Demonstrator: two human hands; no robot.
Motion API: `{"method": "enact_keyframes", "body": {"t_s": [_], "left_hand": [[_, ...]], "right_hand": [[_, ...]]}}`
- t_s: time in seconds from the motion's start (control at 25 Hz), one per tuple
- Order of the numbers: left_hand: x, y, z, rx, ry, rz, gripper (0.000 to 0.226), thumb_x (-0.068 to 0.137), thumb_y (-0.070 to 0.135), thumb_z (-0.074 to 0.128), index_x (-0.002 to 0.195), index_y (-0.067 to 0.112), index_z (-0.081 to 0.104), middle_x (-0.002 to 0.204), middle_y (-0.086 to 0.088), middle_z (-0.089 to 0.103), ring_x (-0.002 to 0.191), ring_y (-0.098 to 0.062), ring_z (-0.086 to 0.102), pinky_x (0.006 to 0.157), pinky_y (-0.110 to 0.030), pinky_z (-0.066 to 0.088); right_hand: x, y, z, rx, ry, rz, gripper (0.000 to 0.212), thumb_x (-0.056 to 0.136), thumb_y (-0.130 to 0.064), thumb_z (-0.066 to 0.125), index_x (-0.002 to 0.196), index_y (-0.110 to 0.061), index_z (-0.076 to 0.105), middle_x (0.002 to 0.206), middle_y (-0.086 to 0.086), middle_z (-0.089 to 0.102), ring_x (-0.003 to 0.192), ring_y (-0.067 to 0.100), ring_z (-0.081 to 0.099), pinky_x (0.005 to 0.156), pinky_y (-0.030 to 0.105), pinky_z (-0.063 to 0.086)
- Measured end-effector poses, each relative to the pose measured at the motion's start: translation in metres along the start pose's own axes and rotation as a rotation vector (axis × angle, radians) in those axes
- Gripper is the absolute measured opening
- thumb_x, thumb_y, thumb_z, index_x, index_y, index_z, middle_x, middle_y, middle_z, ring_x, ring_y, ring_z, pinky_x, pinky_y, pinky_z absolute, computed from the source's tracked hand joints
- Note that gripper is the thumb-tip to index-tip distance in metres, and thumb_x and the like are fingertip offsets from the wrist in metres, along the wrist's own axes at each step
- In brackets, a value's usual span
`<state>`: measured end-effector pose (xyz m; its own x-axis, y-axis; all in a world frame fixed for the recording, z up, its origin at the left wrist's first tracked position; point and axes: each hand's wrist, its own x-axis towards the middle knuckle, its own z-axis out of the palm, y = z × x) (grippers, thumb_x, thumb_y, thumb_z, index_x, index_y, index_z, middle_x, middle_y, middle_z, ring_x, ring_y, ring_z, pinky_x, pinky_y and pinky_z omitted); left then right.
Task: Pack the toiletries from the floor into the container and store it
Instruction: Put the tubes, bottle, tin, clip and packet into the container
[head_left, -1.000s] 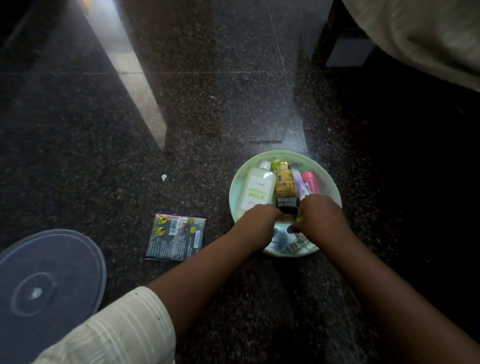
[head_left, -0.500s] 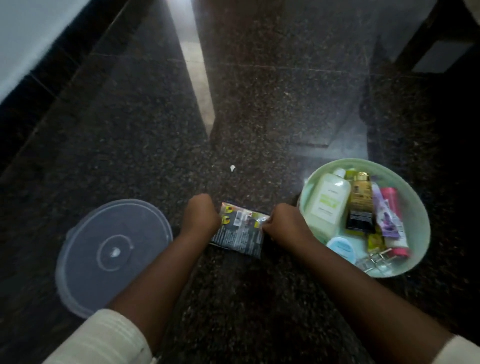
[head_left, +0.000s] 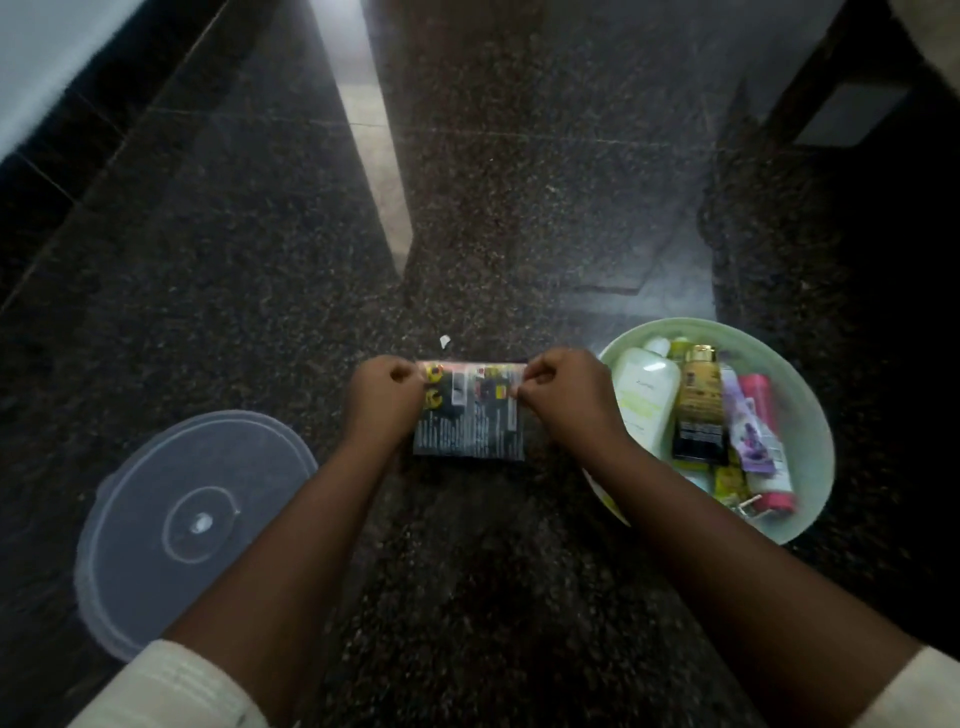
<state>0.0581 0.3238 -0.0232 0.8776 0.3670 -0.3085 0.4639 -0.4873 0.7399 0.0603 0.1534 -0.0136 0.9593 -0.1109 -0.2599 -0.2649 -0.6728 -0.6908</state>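
Hands: I pinch a flat dark sachet with yellow markings and fine white print (head_left: 469, 415) by its two upper corners, my left hand (head_left: 387, 400) on the left corner and my right hand (head_left: 563, 397) on the right, both curled tight with fingers folded in.
Sachet: it hangs between my hands, printed face toward me, its lower edge free above the dark speckled granite floor (head_left: 519, 197); I cannot tell whether that edge touches the stone.
Container: a round pale green plastic bowl (head_left: 810, 415) sits on the floor just to the right of my right hand, open at the top.
Contents: a white bottle with a green label (head_left: 647, 400), a gold-capped amber bottle with a black label (head_left: 701, 410), a lilac tube (head_left: 748, 431) and a pink-and-white tube (head_left: 766, 441) lie side by side in the bowl; smaller pieces near its bottom edge are too blurred to name.
Lid: a round translucent plastic lid (head_left: 192, 525) lies flat on the floor to the left, well apart from the bowl.
Floor: a small white scrap (head_left: 444, 341) lies just beyond the sachet.
Sleeves: cream ribbed cuffs (head_left: 171, 691) show at my forearms.
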Motion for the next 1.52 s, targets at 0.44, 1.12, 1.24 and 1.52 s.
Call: {"method": "enact_keyframes", "body": {"t_s": [0.44, 1.12, 1.24, 1.52], "left_hand": [[-0.046, 0.079, 0.100, -0.528, -0.059, 0.218, 0.029, 0.088, 0.023, 0.058, 0.059, 0.022, 0.055, 0.064, -0.012, 0.057, 0.061, -0.018, 0.051, 0.062, -0.031, 0.044], [-0.088, 0.064, 0.153, 0.130, -0.535, 0.532, 0.038, 0.081, 0.008, 0.060, 0.119, 0.007, 0.058, 0.123, -0.011, 0.059, 0.114, -0.025, 0.054, 0.092, -0.022, 0.036], [-0.082, 0.065, 0.139, 0.065, -0.529, 0.449, 0.046, 0.085, 0.011, 0.060, 0.129, 0.004, 0.049, 0.137, -0.011, 0.049, 0.125, -0.025, 0.047, 0.108, -0.033, 0.036], [-0.033, 0.047, 0.062, -0.066, -0.227, 0.317, 0.036, 0.084, -0.001, 0.057, 0.121, -0.004, 0.058, 0.120, -0.023, 0.062, 0.108, -0.027, 0.059, 0.075, -0.006, 0.034]], "right_hand": [[-0.030, 0.065, -0.101, 0.179, 0.580, -0.081, 0.013, 0.075, -0.009, 0.062, 0.080, -0.018, 0.070, 0.072, -0.009, 0.067, 0.072, 0.014, 0.065, 0.070, 0.032, 0.050], [-0.055, 0.128, -0.110, -0.263, 0.417, 0.061, 0.036, 0.066, -0.006, 0.049, 0.093, 0.004, 0.070, 0.098, 0.024, 0.070, 0.089, 0.037, 0.064, 0.082, 0.036, 0.046], [-0.048, 0.117, -0.105, -0.265, 0.471, 0.075, 0.036, 0.071, 0.000, 0.053, 0.103, 0.004, 0.069, 0.111, 0.023, 0.068, 0.103, 0.035, 0.062, 0.095, 0.033, 0.039], [-0.026, 0.029, -0.038, 0.081, 0.404, -0.115, 0.031, 0.077, 0.006, 0.057, 0.103, -0.003, 0.071, 0.110, 0.013, 0.072, 0.106, 0.027, 0.064, 0.097, 0.027, 0.040]]}}
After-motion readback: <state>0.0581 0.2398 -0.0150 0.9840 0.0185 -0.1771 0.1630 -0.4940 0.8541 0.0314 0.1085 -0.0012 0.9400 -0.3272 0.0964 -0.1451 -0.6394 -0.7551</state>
